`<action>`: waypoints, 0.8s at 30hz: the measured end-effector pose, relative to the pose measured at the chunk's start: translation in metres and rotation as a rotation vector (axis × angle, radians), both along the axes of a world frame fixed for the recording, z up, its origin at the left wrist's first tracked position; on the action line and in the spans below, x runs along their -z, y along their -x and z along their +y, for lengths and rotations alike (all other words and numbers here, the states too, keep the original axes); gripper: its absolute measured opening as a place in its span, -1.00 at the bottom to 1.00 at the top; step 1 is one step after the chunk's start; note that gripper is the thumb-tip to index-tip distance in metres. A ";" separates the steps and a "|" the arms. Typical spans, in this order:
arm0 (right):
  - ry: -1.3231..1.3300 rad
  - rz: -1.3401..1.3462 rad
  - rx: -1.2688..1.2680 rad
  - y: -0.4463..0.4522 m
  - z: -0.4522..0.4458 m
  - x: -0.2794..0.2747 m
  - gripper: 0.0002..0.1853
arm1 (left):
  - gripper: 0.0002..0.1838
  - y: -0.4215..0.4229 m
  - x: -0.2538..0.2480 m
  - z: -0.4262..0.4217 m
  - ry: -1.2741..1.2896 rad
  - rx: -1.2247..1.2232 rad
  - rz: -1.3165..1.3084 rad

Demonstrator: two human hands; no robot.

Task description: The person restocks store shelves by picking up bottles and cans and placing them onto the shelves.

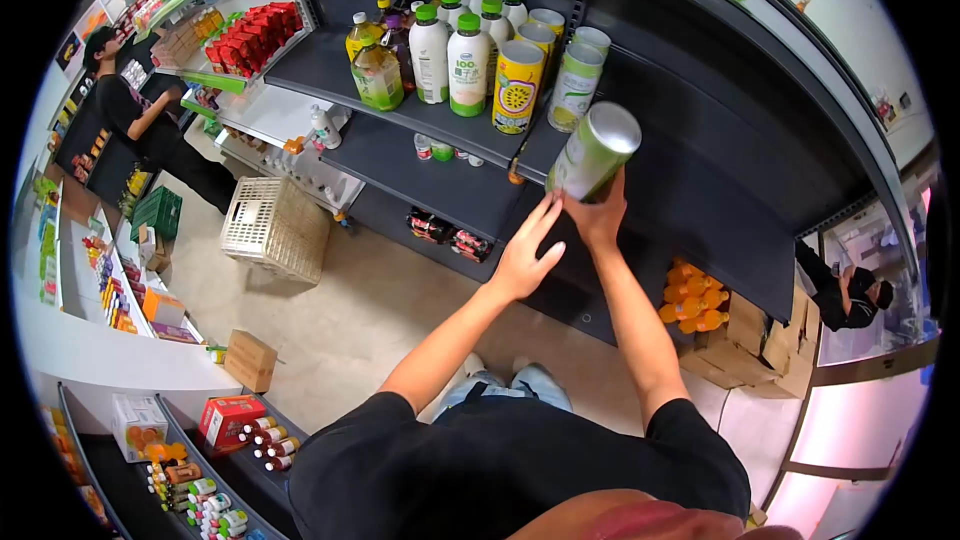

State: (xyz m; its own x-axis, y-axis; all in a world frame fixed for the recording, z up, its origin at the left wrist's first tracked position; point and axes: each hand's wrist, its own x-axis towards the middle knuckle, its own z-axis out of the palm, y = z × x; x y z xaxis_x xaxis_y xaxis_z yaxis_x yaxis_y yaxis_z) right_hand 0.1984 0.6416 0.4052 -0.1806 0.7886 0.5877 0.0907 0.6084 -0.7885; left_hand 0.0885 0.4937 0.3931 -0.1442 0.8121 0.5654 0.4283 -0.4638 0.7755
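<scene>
A pale green and silver drink can (597,152) is tilted over the shelf, with my right hand (602,215) wrapped round its lower part. My left hand (528,252) has its fingers stretched out and thumb apart, the fingertips at the can's lower end. Just behind the held can, a similar green and white can (575,90) stands on the dark shelf (690,210). To its left is a yellow passion fruit can (518,90), with another behind it. White coconut-drink bottles (468,70) with green caps stand further left.
A cream plastic basket (275,230) stands on the floor at left. Cardboard boxes (745,340) and orange bottles (692,298) are below the shelf at right. Another person (140,120) stands by shelves at far left. Lower shelf holds dark red packs (470,245).
</scene>
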 end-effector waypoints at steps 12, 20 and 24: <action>0.012 0.031 0.000 0.074 0.096 0.023 0.07 | -0.22 0.049 0.014 0.140 0.013 -0.265 0.090; 0.020 -0.194 0.181 0.082 0.111 0.044 0.10 | -0.20 0.057 0.017 0.163 0.022 -0.313 0.127; 0.202 -0.239 0.059 0.080 0.113 0.037 0.10 | -0.21 0.050 0.025 0.172 0.004 -0.421 0.117</action>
State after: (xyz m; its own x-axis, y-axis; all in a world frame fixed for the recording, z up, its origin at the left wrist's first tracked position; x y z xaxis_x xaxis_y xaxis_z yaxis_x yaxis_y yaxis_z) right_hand 0.1185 0.7547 0.3683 -0.2456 0.8982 0.3645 0.3187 0.4299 -0.8448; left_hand 0.0389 0.6653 0.3681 -0.3981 0.6987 0.5944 0.6647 -0.2268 0.7118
